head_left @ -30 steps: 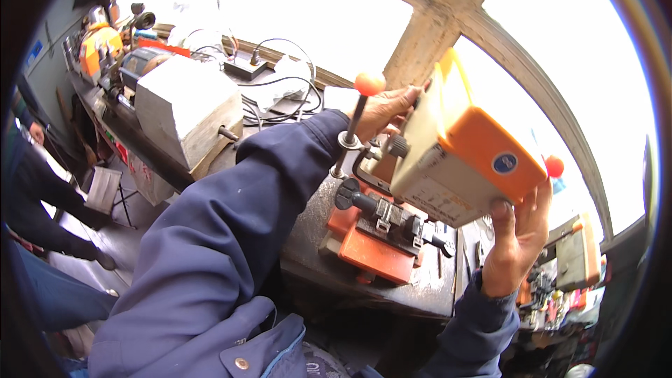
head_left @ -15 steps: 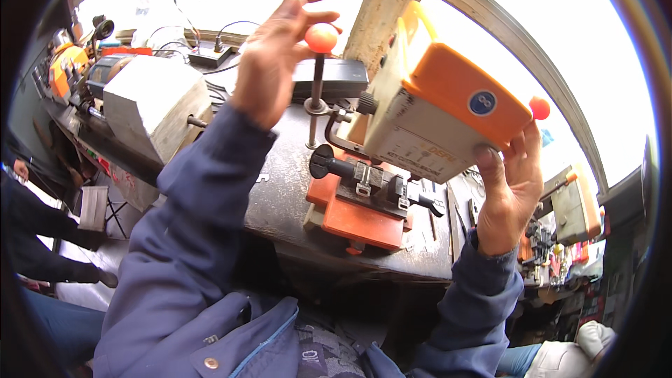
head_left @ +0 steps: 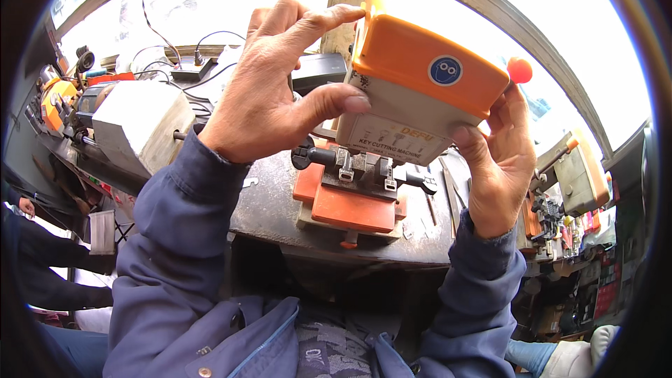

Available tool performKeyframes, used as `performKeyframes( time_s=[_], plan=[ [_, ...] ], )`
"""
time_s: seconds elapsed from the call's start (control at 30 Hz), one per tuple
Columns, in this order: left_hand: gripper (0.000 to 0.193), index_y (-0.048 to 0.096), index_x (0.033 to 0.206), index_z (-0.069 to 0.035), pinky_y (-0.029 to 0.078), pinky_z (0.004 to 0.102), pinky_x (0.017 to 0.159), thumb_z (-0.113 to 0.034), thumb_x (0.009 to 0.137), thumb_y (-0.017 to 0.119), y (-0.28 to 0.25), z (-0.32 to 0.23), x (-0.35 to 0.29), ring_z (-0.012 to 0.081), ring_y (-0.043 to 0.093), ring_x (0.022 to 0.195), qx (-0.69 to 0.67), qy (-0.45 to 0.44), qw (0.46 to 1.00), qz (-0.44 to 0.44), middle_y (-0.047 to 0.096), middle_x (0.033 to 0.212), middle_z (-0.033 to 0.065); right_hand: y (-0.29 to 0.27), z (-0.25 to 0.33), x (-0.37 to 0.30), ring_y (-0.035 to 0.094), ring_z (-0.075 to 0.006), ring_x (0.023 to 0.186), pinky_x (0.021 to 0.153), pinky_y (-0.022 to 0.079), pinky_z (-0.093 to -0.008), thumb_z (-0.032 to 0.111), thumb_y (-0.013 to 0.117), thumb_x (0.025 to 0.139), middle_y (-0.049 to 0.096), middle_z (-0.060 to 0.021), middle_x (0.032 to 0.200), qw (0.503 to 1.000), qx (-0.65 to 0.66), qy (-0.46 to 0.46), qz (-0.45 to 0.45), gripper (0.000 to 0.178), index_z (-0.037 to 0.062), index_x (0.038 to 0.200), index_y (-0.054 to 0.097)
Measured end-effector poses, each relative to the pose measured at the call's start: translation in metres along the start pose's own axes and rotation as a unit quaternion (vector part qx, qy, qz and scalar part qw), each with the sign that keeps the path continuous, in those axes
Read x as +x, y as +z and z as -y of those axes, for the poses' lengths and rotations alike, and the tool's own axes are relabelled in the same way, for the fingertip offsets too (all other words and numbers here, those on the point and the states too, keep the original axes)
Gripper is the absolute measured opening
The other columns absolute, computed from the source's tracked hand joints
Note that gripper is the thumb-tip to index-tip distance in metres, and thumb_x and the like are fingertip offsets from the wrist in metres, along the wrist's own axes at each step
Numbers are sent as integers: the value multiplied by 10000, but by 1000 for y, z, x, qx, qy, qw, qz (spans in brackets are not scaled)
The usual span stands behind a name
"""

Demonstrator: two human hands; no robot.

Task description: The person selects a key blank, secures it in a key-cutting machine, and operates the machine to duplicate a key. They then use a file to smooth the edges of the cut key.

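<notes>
An orange-and-beige key cutting machine stands on the bench, its upper housing facing me. My left hand spans the housing's left side: the index finger reaches the top corner of the orange cover and the thumb lies by the beige front. At the lower right corner, my right hand grips the housing, thumb in front and fingers behind. A red ball knob sticks out above those fingers. Below the housing are the metal key clamps over an orange base. My left hand hides the lever on that side.
A pale boxy machine with a shaft stands on the left of the dark bench. Another key machine is at the right. Cables and a black box lie behind. A person's dark-clothed legs show at far left.
My left hand has left the lever's red ball knob and moved right onto the machine's housing. My right hand stays at the lower right corner. The view has shifted slightly.
</notes>
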State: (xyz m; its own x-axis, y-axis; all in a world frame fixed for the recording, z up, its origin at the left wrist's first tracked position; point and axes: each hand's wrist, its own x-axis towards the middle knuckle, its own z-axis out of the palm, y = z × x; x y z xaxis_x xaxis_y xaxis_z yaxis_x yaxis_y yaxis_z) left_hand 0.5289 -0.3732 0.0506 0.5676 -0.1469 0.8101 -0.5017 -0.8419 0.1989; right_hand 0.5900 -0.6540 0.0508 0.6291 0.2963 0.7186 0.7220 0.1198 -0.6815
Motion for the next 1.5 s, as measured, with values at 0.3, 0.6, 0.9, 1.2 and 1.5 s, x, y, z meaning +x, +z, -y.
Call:
performKeyframes(
  time_s=[0.3, 0.6, 0.9, 1.2, 1.5],
  plan=[
    [946, 589, 1499, -38, 462, 349, 785, -737, 874, 715, 5, 3, 2, 225, 445, 977, -35, 17, 999, -14, 447, 1018, 69, 3, 1, 0, 627, -268, 1276, 1121, 508, -446, 153, 888, 886, 646, -184, 1339, 1000, 20, 10, -10, 903, -97, 1572, 356],
    [893, 629, 1485, -54, 481, 316, 775, -640, 839, 822, -1, 5, 3, 173, 483, 925, -62, -1, 998, 0, 465, 1021, 43, -2, 0, -1, 619, -244, 1255, 1085, 531, -438, 61, 875, 881, 637, -149, 1289, 1000, 7, 11, -5, 718, -52, 1455, 461],
    [886, 650, 1473, -75, 487, 306, 764, -616, 804, 859, 2, 2, 2, 153, 489, 891, -72, -11, 997, -17, 468, 1006, 21, 3, -9, -16, 629, -189, 1108, 1013, 572, -432, -69, 812, 901, 606, -71, 1115, 999, 23, -15, -44, 398, 6, 1195, 554],
    [874, 647, 1473, -77, 489, 308, 775, -588, 801, 870, 1, 3, 1, 163, 502, 914, -61, 0, 998, -12, 487, 1025, 36, 4, -15, -18, 625, -171, 1024, 1000, 589, -454, -83, 832, 868, 622, -56, 1107, 997, 4, -41, -68, 410, 4, 1191, 595],
    [898, 652, 1461, -84, 487, 347, 810, -626, 779, 869, 4, 4, -1, 207, 512, 1029, -59, 3, 998, -23, 531, 1053, 54, 1, -14, -19, 660, -175, 1048, 1007, 580, -455, -62, 859, 846, 651, -52, 1094, 996, -31, -38, -78, 356, 18, 1115, 640]
  ],
)
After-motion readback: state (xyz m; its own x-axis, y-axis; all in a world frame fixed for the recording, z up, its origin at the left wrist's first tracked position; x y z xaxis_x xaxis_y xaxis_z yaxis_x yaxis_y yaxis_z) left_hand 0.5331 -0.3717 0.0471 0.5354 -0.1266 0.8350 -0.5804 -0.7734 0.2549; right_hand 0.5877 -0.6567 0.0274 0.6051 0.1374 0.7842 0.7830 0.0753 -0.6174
